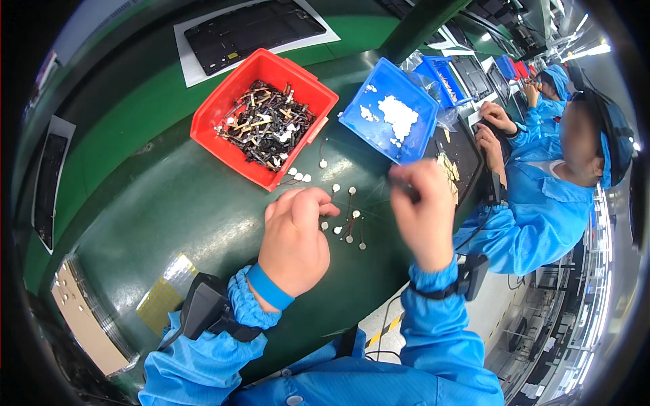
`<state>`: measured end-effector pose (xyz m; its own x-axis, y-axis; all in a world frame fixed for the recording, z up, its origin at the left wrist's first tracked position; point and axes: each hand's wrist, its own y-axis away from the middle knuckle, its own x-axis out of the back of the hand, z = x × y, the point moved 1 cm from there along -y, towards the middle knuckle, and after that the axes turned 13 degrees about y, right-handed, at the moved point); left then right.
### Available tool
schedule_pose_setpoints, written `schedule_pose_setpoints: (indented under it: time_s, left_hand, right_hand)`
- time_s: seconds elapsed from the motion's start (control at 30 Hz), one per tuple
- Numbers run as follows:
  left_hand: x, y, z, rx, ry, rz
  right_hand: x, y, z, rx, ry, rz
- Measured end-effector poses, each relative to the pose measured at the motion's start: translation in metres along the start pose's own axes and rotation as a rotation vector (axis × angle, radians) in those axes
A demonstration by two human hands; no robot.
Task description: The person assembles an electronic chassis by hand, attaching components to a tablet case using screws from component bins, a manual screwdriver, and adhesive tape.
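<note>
My left hand (295,233) rests on the dark green table (169,203) with its fingers curled, fingertips next to several small white round parts with thin dark wires (349,220). My right hand (423,213) hovers to their right, fingers pinched on a small dark tool or part (401,186); what it is stays unclear. A red bin (261,115) full of dark and tan small parts stands just beyond my left hand. A blue bin (391,108) with white bits sits beyond my right hand.
A black flat panel on white paper (254,30) lies at the back. Another black panel (47,183) is at the far left. A tan sheet (84,318) and a yellow grid sticker sheet (162,298) lie near left. A co-worker in blue (542,203) works at the right.
</note>
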<state>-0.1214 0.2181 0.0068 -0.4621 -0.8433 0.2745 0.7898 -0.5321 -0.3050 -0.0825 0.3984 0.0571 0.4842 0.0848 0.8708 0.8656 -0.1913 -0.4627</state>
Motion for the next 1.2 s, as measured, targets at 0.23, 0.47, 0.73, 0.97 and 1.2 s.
schedule_pose_setpoints:
  time_s: [0.23,0.47,0.73,0.97,1.2]
  left_hand:
    - [0.002,-0.002,0.003,-0.049,0.009,0.061]
    - [0.005,-0.002,-0.005,-0.027,0.186,0.177]
    - [0.005,-0.006,0.000,-0.017,0.182,0.121]
    - [0.000,-0.006,-0.003,-0.043,0.251,0.052]
    - [0.001,-0.004,-0.003,0.040,0.271,0.021]
  right_hand:
    - [-0.014,0.045,-0.033,0.127,-0.159,-0.201]
    - [-0.021,0.044,-0.031,0.141,-0.175,-0.212]
    - [-0.015,0.047,-0.017,-0.163,-0.499,-0.148]
    - [-0.021,0.051,-0.010,-0.296,-0.730,-0.144]
    - [-0.017,0.055,-0.013,-0.373,-0.795,-0.176]
